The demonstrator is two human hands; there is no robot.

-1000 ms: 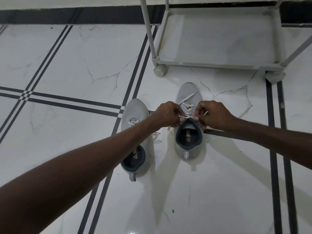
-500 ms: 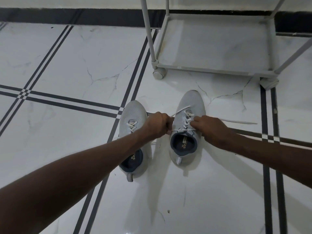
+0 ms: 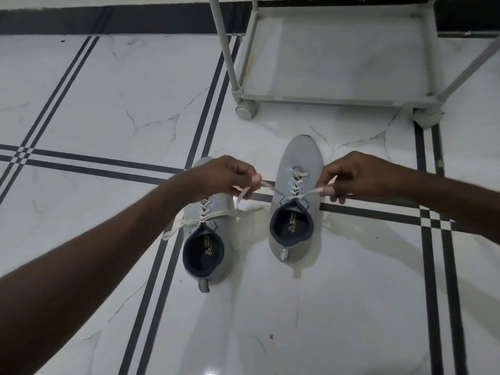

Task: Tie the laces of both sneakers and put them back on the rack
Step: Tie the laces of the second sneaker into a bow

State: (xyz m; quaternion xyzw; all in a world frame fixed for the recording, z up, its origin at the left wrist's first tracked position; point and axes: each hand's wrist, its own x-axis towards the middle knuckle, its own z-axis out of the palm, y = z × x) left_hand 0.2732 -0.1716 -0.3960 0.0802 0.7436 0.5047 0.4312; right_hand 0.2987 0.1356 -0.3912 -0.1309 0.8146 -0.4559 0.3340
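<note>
Two grey sneakers on the marble floor, laces of the right one pulled apart.

My left hand [image 3: 224, 174] pinches one lace end [image 3: 266, 184] and my right hand [image 3: 349, 175] pinches the other lace end [image 3: 311, 192], both drawn taut outward from the right sneaker [image 3: 296, 201]. Beside it, the left sneaker [image 3: 208, 239] sits with its laces [image 3: 194, 219] loose. Just beyond the toes stands the grey wheeled shoe rack [image 3: 335, 97].
</note>
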